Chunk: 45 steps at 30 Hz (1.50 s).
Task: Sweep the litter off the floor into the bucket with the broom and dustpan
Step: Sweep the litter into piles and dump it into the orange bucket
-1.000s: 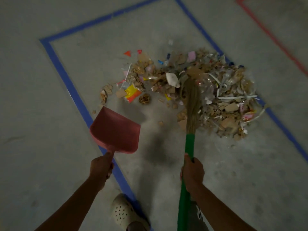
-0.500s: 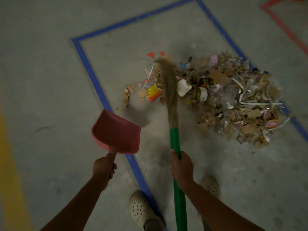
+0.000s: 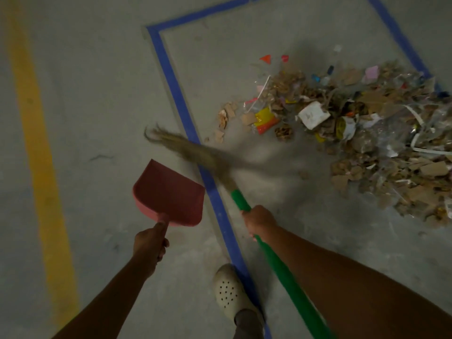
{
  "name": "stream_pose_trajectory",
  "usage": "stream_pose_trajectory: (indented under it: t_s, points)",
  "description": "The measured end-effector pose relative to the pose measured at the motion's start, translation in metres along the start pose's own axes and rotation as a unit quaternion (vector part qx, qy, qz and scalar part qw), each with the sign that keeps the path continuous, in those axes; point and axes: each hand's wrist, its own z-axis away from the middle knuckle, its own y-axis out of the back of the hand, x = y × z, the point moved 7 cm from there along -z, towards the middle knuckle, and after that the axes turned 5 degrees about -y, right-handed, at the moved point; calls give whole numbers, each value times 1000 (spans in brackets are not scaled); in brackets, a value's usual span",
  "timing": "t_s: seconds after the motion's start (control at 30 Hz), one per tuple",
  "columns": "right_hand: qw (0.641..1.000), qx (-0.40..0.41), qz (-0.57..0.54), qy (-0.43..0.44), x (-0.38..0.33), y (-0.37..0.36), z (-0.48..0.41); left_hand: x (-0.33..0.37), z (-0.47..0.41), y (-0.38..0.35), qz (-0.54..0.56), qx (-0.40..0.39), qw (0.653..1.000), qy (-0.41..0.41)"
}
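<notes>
A heap of litter (image 3: 362,133), mostly cardboard scraps, plastic film and coloured wrappers, lies on the concrete floor at the right. My right hand (image 3: 258,220) grips the green handle of the broom (image 3: 200,152), whose straw head points up and left across the blue tape, blurred by motion and left of the heap. My left hand (image 3: 149,242) holds the handle of the red dustpan (image 3: 171,194), which hangs above the floor left of the tape with nothing in it. No bucket is in view.
A blue tape line (image 3: 186,118) outlines a rectangle around the litter. A yellow stripe (image 3: 41,167) runs down the floor at the left. My foot in a pale clog (image 3: 228,293) stands on the tape near the bottom.
The broom head has swung from the heap leftward, past the tape, away from the litter. The view has shifted left, bringing the yellow stripe in. The dustpan stays held at the same place.
</notes>
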Motion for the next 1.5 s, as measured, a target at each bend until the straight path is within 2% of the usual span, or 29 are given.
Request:
stream_pose_trajectory:
  t_s: [0.2,0.33,0.47,0.67,0.77,0.87,1.03,1.17,1.3,1.5]
  points:
    - [980,87,-136,-119,59,39,-24,5,-10,-16,-8,-18,1000,-3]
    - [926,170,-283,-186,94,69,-2,27,-6,-35,-3,-39,999,-14]
    - [884,239,-372,-153,96,86,31,56,4,-53,-18,-55,998,-27]
    - [852,250,-450,-96,64,94,36,108,15,-74,-39,-68,995,-64]
    - [858,232,-451,-81,42,104,20,131,7,-84,-44,-60,995,-73]
    - [883,199,-422,-45,13,119,-1,152,-6,-99,-44,-52,995,-76]
    - [961,131,-245,6,-29,146,-49,178,-31,-124,-62,-40,995,-69]
    - [985,41,-167,-12,-54,145,-108,195,-48,-148,-72,-40,995,-63]
    - [970,6,-230,-84,-37,148,-158,211,-58,-173,-81,-50,993,-63]
    - [904,77,-363,-210,27,181,-185,248,-61,-216,-116,-65,988,-74]
